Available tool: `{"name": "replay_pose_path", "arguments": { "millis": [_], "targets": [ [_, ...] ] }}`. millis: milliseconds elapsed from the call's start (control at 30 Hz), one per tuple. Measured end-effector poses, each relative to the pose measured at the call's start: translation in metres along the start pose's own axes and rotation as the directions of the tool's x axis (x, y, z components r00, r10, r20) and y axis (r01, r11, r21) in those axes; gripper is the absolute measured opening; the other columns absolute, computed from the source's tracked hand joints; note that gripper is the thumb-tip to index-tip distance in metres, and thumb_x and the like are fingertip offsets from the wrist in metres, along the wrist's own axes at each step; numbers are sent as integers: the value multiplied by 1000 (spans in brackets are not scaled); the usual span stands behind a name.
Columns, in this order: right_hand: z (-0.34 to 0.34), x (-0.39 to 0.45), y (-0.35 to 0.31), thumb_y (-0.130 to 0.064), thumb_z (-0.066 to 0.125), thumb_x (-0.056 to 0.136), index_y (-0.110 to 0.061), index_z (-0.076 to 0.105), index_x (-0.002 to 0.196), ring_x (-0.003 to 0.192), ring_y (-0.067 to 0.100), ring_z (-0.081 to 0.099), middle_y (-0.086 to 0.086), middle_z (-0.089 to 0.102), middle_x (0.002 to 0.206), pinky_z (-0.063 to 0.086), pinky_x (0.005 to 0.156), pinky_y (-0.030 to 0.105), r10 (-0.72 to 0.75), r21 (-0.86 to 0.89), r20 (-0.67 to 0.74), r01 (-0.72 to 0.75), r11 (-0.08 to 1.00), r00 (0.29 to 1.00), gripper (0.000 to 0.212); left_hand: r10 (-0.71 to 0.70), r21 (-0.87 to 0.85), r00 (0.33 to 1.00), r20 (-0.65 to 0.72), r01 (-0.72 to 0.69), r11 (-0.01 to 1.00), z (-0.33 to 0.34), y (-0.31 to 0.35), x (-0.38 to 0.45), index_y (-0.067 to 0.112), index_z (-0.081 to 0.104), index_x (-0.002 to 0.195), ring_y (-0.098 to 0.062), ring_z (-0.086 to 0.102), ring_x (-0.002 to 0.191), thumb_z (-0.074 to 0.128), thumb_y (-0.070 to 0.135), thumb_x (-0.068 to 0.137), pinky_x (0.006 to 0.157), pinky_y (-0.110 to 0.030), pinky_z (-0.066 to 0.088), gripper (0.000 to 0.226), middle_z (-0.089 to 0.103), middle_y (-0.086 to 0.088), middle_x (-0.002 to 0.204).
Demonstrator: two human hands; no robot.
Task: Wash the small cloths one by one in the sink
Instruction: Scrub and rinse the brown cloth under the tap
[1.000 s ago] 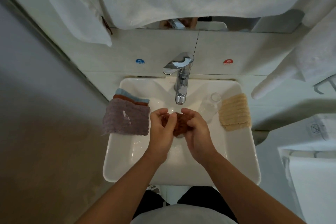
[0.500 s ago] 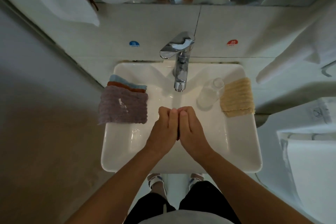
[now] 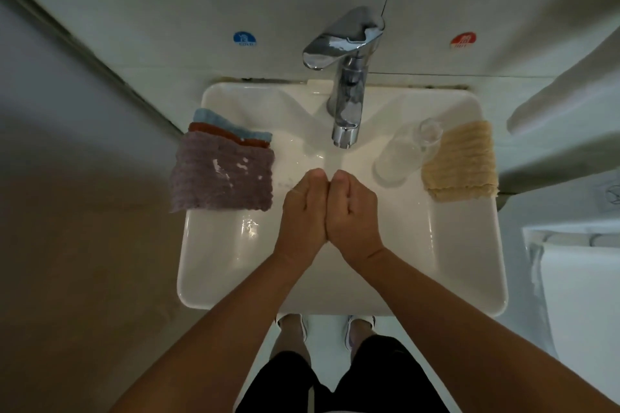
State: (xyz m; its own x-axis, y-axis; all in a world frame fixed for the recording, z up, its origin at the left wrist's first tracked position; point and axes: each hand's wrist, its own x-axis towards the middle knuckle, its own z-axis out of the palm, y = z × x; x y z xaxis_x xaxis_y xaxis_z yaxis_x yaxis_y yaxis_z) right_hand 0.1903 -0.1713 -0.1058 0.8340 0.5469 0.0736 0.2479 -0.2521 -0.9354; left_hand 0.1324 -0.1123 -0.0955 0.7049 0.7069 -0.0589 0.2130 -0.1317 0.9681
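My left hand [image 3: 303, 208] and my right hand [image 3: 354, 208] are pressed side by side over the white sink [image 3: 214, 278], fingers curled downward, just below the chrome faucet [image 3: 347, 104]. The brown cloth seen between them a moment ago is hidden under the hands. A thin stream of water [image 3: 332, 161] falls onto the knuckles. On the sink's left rim lies a stack of small cloths: a purple cloth [image 3: 221, 174] on top, a rust cloth [image 3: 214, 131] and a blue cloth [image 3: 214, 117] under it. A beige cloth [image 3: 459, 161] lies on the right rim.
A clear glass [image 3: 401, 157] stands in the sink's right rear corner beside the beige cloth. White towels hang at the upper left and right. A grey wall runs close along the left. My legs and shoes show below the sink's front edge.
The hands have closed together over the brown cloth, which no longer shows. The camera has tilted downward and come closer to the sink.
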Motion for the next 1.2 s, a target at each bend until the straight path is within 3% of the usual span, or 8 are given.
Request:
{"name": "replay_pose_path", "arguments": {
  "millis": [267,433,567,733,867,967,1067,1200],
  "targets": [
    [11,15,14,-28,38,96,-14,39,57,45,17,42,6,45,48,33,47,35,23,36,8,-23,999,1000,42,-222,-276,973,-63,197,941,9,-7,17,29,53,59,-11,53,53,42,36,101,54,-34,44,44,53,6,53],
    [10,17,18,-22,44,97,-25,35,50,44,10,38,-1,40,44,31,47,32,147,74,-17,-146,987,989,48,-285,-253,958,-29,269,929,15,-14,17,31,54,58,-8,56,55,42,43,99,55,-33,47,45,57,6,56],
    [-3,18,9,-26,42,98,1,44,64,53,31,48,21,47,57,41,51,42,282,161,80,-292,943,956,44,-158,-48,987,-32,156,987,12,-11,11,24,53,80,-6,58,65,36,40,100,63,-33,54,31,57,10,70],
    [-32,19,0,-53,26,107,-7,64,103,65,27,58,16,64,82,43,50,33,569,380,503,-758,530,650,60,16,-72,1000,19,-15,997,-4,-8,4,18,47,106,-1,60,79,39,37,105,66,-14,49,20,58,26,90],
    [-46,22,-3,-30,47,105,-7,69,95,79,24,64,14,70,93,44,68,35,485,478,653,-814,331,581,33,-224,-311,970,93,242,919,-9,-11,-4,27,54,120,-3,65,98,68,34,87,82,-21,54,36,64,14,105],
    [-49,19,-2,-14,54,98,-1,66,93,78,26,63,18,65,89,43,71,35,410,522,637,-757,394,653,19,-348,-344,929,127,370,863,-9,-9,-3,21,59,113,-6,66,89,62,30,82,73,-18,52,33,65,-3,106],
    [-44,13,-4,-11,51,89,8,59,108,77,34,57,24,60,92,46,65,40,431,463,531,-676,573,729,29,-323,-132,928,187,349,928,-6,-4,-5,14,49,106,-8,57,71,39,58,93,62,-19,47,47,59,-20,100],
    [-39,10,-10,-40,30,100,-7,61,105,65,25,64,17,69,81,49,56,33,448,113,485,-562,820,751,45,-207,-47,972,112,213,976,-3,-3,-15,16,42,110,-1,62,68,25,55,104,59,-17,50,44,61,1,88]
  ]
}}
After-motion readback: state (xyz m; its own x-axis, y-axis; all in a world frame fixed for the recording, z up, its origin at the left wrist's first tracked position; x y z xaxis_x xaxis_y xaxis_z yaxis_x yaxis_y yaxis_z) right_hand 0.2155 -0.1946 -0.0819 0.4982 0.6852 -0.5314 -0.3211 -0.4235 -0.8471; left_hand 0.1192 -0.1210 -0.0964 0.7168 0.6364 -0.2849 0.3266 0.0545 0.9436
